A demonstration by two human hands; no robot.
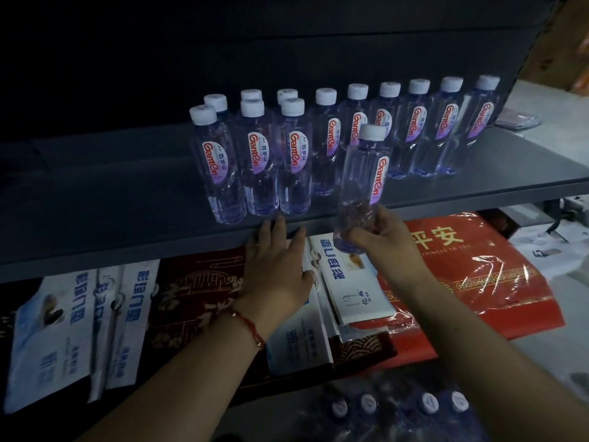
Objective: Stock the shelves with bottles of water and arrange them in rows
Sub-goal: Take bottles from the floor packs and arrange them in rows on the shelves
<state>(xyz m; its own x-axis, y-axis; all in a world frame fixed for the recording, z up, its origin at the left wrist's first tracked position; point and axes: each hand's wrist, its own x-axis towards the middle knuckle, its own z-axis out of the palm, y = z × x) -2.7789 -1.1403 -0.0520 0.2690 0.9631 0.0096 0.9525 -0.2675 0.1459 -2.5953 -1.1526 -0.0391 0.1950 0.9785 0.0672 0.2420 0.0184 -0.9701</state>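
Note:
Several clear water bottles [261, 161] with white caps and red-lettered labels stand on a dark grey shelf [111, 199]. A back row runs to the right, and three front bottles stand at the left. My right hand [384, 242] grips the base of another water bottle [363, 183], holding it upright just above the shelf's front edge, to the right of the front three. My left hand [274, 272] lies flat with fingers spread, its fingertips touching the shelf's front edge below the front bottles.
Under the shelf lie white and blue cartons [76, 327], dark red gift bags [197, 301] and a bright red bag [478, 266] in plastic wrap. A shrink-wrapped pack of bottles [398, 406] sits at the bottom. The shelf's left half is bare and dark.

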